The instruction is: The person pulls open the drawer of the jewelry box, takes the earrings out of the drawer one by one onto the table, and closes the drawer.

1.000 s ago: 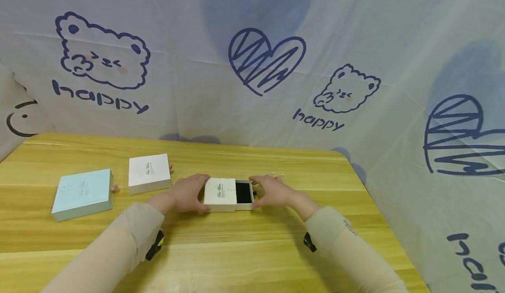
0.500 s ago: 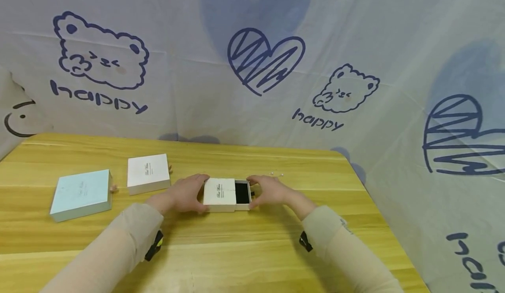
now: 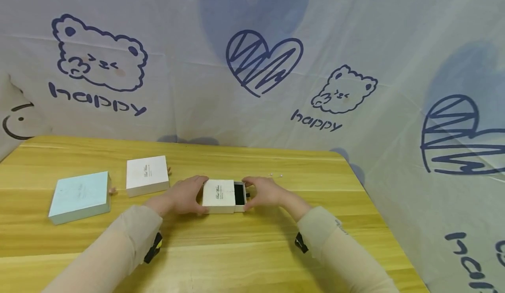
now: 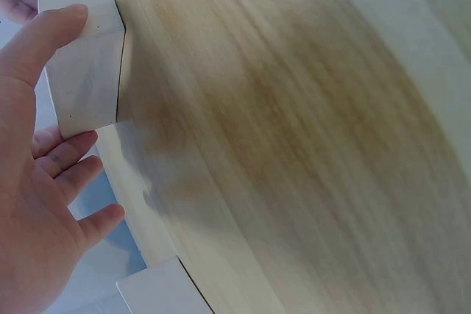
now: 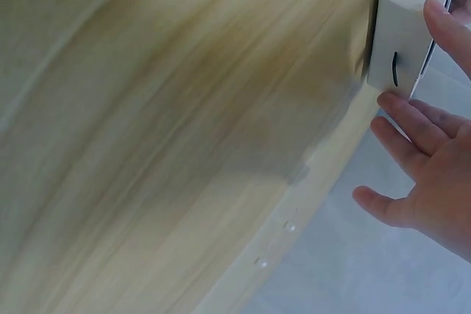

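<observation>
Saw left hand (image 3: 183, 195) gripping white box (image 3: 218, 193), right hand (image 3: 266, 193) pinching its drawer (image 3: 239, 195), partly out, black inside. Box sat on the surface (image 3: 221, 258), near a second white box (image 3: 147, 175); blue box (image 3: 80, 195) lay farther off.

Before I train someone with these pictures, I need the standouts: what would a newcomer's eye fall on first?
Probably the big dark-blue heart drawing on the pale cloth behind the table. Next, perhaps, the off-white box near the table's middle, between the left hand and right hand, its drawer partly out, showing black inside.
</observation>
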`<state>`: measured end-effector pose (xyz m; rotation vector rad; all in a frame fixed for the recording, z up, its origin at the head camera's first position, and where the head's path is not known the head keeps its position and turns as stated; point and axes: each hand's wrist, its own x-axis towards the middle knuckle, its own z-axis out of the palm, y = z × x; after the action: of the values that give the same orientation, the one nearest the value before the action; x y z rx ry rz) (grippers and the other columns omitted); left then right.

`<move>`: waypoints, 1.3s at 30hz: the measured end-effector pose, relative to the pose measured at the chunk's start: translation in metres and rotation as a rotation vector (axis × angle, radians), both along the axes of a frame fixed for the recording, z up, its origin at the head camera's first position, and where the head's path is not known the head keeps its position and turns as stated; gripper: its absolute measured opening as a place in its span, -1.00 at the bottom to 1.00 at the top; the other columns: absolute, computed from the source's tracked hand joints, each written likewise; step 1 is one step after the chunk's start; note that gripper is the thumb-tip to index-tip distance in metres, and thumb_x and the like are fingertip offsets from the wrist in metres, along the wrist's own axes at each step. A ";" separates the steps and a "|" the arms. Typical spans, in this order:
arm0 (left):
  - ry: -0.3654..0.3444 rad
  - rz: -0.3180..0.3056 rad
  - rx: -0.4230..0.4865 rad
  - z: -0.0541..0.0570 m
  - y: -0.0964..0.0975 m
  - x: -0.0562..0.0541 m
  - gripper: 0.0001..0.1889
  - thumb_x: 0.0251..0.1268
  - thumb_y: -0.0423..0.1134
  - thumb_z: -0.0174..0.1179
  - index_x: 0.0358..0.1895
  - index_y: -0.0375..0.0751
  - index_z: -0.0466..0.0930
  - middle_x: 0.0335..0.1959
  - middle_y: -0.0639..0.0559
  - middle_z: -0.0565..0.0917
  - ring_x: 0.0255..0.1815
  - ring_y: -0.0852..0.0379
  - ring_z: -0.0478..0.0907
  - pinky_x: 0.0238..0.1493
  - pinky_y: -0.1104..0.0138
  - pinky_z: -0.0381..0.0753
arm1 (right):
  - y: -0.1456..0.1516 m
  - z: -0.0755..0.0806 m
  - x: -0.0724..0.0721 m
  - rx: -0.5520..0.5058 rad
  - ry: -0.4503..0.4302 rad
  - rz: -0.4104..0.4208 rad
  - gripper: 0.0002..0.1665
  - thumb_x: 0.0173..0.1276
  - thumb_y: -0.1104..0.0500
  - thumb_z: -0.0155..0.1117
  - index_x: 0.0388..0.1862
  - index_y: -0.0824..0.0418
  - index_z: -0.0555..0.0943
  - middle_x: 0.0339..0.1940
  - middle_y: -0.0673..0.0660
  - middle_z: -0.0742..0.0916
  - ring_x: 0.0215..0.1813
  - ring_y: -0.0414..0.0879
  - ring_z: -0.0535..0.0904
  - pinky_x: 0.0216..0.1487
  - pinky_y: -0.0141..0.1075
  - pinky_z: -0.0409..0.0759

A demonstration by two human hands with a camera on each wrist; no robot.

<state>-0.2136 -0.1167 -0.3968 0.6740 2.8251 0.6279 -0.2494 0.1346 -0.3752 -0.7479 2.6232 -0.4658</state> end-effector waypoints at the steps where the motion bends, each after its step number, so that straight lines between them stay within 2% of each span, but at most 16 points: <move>1: 0.002 -0.001 0.001 0.000 0.000 0.000 -0.07 0.00 0.05 0.36 0.33 -0.48 0.16 0.27 -0.35 0.37 0.25 -0.27 0.37 0.25 -0.08 0.36 | 0.000 0.000 0.000 0.003 0.002 0.000 0.06 -0.02 -0.04 0.50 0.40 0.27 0.23 0.26 0.18 0.54 0.32 0.12 0.39 0.44 0.13 0.05; 9: -0.007 0.001 0.005 0.000 0.000 0.001 -0.07 0.00 0.05 0.36 0.33 -0.47 0.16 0.29 -0.35 0.35 0.27 -0.27 0.35 0.26 -0.09 0.34 | -0.005 -0.002 0.001 -0.005 -0.020 -0.006 0.08 -0.01 -0.05 0.50 0.42 0.24 0.20 0.30 0.17 0.50 0.33 0.09 0.39 0.41 0.00 0.22; 30: -0.001 -0.003 0.000 -0.001 0.000 0.000 -0.08 -0.01 0.06 0.37 0.32 -0.46 0.18 0.27 -0.33 0.38 0.25 -0.25 0.38 0.25 -0.09 0.35 | -0.015 0.000 0.004 -0.022 -0.061 -0.016 0.05 0.01 -0.02 0.49 0.42 0.25 0.20 0.32 0.17 0.49 0.36 0.06 0.37 0.40 -0.11 0.29; 39: 0.001 -0.005 -0.005 -0.001 0.001 0.000 -0.07 -0.01 0.04 0.38 0.32 -0.47 0.17 0.27 -0.33 0.38 0.25 -0.24 0.38 0.25 -0.07 0.36 | -0.020 -0.001 0.006 0.001 -0.032 0.007 0.07 0.01 -0.01 0.49 0.43 0.28 0.18 0.32 0.20 0.49 0.36 0.07 0.37 0.41 -0.10 0.27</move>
<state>-0.2139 -0.1161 -0.3975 0.6812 2.8238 0.6201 -0.2429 0.1143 -0.3765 -0.7430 2.5902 -0.4710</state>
